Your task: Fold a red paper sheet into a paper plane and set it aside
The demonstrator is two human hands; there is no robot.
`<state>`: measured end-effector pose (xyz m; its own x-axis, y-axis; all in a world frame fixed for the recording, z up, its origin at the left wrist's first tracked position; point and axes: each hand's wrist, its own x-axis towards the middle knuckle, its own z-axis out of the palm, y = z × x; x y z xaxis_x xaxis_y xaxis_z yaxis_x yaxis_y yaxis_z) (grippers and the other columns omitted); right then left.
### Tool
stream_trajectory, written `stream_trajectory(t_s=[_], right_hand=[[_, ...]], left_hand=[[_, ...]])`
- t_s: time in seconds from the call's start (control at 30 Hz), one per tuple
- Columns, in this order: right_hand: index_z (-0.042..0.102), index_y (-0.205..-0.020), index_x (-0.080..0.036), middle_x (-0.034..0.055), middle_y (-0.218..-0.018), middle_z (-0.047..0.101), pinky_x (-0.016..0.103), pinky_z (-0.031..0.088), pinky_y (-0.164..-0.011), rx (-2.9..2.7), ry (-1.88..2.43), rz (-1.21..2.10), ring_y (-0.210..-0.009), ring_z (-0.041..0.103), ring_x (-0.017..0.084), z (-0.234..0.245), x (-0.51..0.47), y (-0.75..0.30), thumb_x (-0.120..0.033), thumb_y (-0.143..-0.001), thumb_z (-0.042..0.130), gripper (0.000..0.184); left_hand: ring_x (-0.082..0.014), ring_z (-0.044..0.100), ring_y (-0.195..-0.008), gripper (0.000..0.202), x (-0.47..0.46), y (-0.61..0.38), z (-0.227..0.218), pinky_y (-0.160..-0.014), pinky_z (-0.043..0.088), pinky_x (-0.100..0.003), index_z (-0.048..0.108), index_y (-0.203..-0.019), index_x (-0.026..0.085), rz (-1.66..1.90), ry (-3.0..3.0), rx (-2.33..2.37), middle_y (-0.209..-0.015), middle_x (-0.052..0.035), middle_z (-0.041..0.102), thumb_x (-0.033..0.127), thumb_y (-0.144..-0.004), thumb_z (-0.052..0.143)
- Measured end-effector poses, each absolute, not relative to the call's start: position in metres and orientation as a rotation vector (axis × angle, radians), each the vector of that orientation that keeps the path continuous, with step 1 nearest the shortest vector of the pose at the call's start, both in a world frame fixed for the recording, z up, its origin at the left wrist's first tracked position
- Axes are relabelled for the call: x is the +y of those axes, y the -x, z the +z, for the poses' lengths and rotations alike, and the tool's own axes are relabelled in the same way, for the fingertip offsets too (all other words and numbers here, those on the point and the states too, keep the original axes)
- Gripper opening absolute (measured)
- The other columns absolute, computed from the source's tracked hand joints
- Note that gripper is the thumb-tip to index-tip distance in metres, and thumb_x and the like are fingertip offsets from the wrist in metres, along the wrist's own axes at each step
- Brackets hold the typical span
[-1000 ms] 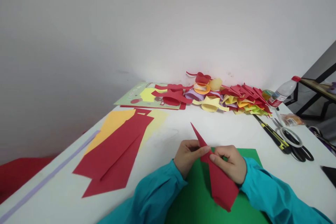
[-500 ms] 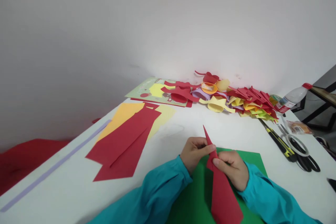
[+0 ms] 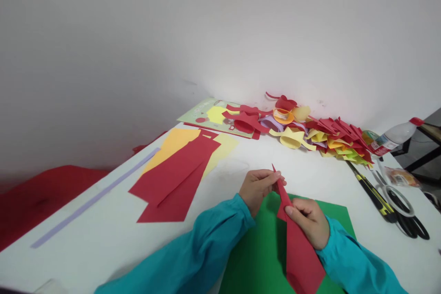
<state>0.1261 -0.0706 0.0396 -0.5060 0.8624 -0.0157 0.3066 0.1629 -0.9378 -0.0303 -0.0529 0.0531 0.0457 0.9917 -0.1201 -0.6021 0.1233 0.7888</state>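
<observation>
A long, narrow folded red paper (image 3: 300, 252) tapers to a point at its far end and lies over a green sheet (image 3: 257, 257) on the white table (image 3: 103, 239). My left hand (image 3: 257, 188) pinches the paper close to its pointed tip. My right hand (image 3: 309, 220) pinches the same paper a little lower, at its right edge. Both arms wear teal sleeves.
Red and yellow paper sheets (image 3: 179, 172) lie to the left, with a lilac strip (image 3: 93, 202) beside them. A pile of coloured paper cut-outs (image 3: 310, 133) lines the wall. At the right are a utility knife (image 3: 370, 188), tape ring, scissors (image 3: 411, 220) and a plastic bottle (image 3: 392, 138).
The view has shifted, so everything sits further right. My left hand has slid up towards the paper's tip, and the paper's wide end now reaches lower in the frame.
</observation>
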Motion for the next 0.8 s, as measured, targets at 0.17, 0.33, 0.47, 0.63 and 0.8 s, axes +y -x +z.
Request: stream_trajectory(t_s=[0.17, 0.33, 0.47, 0.63, 0.8], right_hand=[[0.033, -0.051, -0.018, -0.0056, -0.05, 0.028, 0.023, 0.02, -0.044, -1.962, 1.107, 1.273, -0.047, 0.025, 0.007, 0.036, -0.071, -0.127, -0.051, -0.081, 0.045, 0.047], [0.034, -0.05, -0.018, -0.0056, -0.049, 0.028, 0.023, 0.02, -0.044, -1.979, 1.104, 1.257, -0.047, 0.026, 0.007, 0.036, -0.072, -0.127, -0.05, -0.082, 0.045, 0.046], [0.034, -0.049, -0.018, -0.0056, -0.049, 0.028, 0.023, 0.02, -0.044, -2.004, 1.098, 1.25, -0.046, 0.026, 0.007, 0.037, -0.073, -0.127, -0.05, -0.082, 0.044, 0.047], [0.039, -0.05, -0.017, -0.0058, -0.047, 0.033, 0.022, 0.02, -0.043, -1.861, 1.143, 1.417, -0.045, 0.028, 0.006, 0.034, -0.07, -0.127, -0.056, -0.076, 0.051, 0.048], [0.05, -0.054, -0.015, -0.0048, -0.046, 0.046, 0.02, 0.025, -0.041, -1.565, 1.189, 1.637, -0.042, 0.035, 0.005, 0.03, -0.059, -0.13, -0.062, -0.064, 0.06, 0.05]], left_hand=[[-0.0123, 0.054, -0.061, 0.021, -0.051, 0.033, 0.054, -0.054, 0.041, -0.024, 0.067, -0.058, 0.01, 1.408, -0.59, 0.738, -0.062, -0.0049, 0.062, 0.029, -0.056, 0.076], [-0.0129, 0.054, -0.062, 0.021, -0.049, 0.036, 0.053, -0.054, 0.041, -0.024, 0.067, -0.06, 0.01, 1.407, -0.599, 0.732, -0.064, -0.0057, 0.063, 0.03, -0.059, 0.073], [-0.0137, 0.056, -0.062, 0.019, -0.048, 0.04, 0.054, -0.057, 0.041, -0.025, 0.067, -0.058, 0.01, 1.45, -0.628, 0.756, -0.061, -0.0065, 0.064, 0.028, -0.057, 0.074], [-0.013, 0.056, -0.063, 0.021, -0.049, 0.04, 0.056, -0.058, 0.045, -0.025, 0.066, -0.059, 0.01, 1.463, -0.651, 0.727, -0.063, -0.0053, 0.064, 0.03, -0.058, 0.074], [-0.011, 0.055, -0.056, 0.03, -0.053, 0.031, 0.049, -0.051, 0.046, -0.023, 0.065, -0.069, 0.01, 1.239, -0.766, 0.808, -0.066, -0.0033, 0.064, 0.033, -0.053, 0.077]])
